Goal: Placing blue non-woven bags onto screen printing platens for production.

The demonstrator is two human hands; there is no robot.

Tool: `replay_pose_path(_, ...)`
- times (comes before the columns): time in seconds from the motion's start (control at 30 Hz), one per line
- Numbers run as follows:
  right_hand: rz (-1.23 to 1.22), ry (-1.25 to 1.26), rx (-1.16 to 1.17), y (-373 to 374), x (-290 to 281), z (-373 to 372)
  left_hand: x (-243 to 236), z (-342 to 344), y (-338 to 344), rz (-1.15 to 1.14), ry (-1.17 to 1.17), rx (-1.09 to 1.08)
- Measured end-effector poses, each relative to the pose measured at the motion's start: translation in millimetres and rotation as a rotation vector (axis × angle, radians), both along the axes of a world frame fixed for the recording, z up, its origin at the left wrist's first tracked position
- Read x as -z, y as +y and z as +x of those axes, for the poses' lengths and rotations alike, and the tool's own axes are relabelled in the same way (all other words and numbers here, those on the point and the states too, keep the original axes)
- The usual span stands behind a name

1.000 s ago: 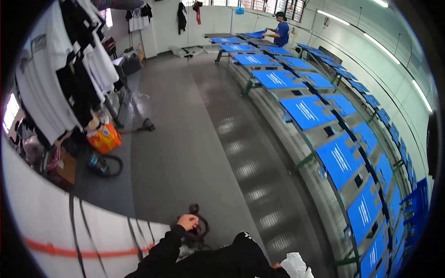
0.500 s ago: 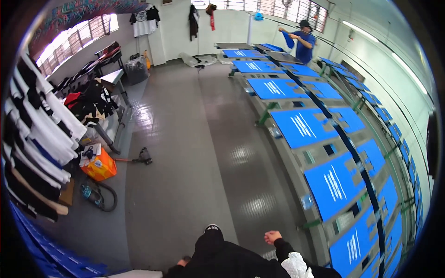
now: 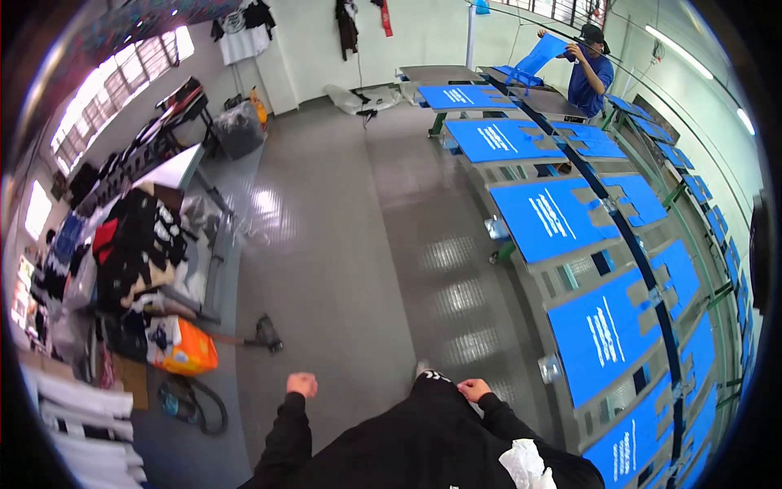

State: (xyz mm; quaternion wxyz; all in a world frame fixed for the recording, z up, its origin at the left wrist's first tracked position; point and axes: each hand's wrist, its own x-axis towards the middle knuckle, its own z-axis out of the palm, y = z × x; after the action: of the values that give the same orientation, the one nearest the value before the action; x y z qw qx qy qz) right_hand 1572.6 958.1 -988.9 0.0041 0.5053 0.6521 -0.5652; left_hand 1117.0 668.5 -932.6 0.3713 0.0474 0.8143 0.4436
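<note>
Both of my hands hang over the walkway at the bottom, beside my black clothing (image 3: 407,448). My left hand (image 3: 300,384) is loosely curled, with nothing visible in it. My right hand (image 3: 473,389) also has bent fingers, closed with nothing visible in them; it is nearest the rack's blue printed pieces (image 3: 595,334), which lie flat on grey boards in rows, but does not touch them. A white crumpled item (image 3: 525,464) hangs at the right of my clothing.
A person (image 3: 593,81) at the far right lifts a blue piece (image 3: 539,55). On the left stand a clothes-piled table (image 3: 169,169), an orange bag (image 3: 186,347), a vacuum (image 3: 186,405) and white hanging garments (image 3: 90,424). A floor-tool (image 3: 268,336) lies at the walkway's edge.
I have moved forward along the walkway, past the hanging garments. My left hand has swung into fuller view. The person at the back has raised the blue piece and shifted it.
</note>
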Motion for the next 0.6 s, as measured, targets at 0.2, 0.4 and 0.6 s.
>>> replay_pose_path(0.2,0.100,0.017,0.047,173,25,-120,-54,-169,267,0.161,0.162,0.025)
replay_pose_path(0.4,0.295,0.150,-0.111,381,-64,-309,-26,-195,413,0.076,0.162,0.262)
replay_pose_path(0.6,0.306,0.523,-0.029,562,-188,-489,-1,-295,561,0.044,0.090,0.266)
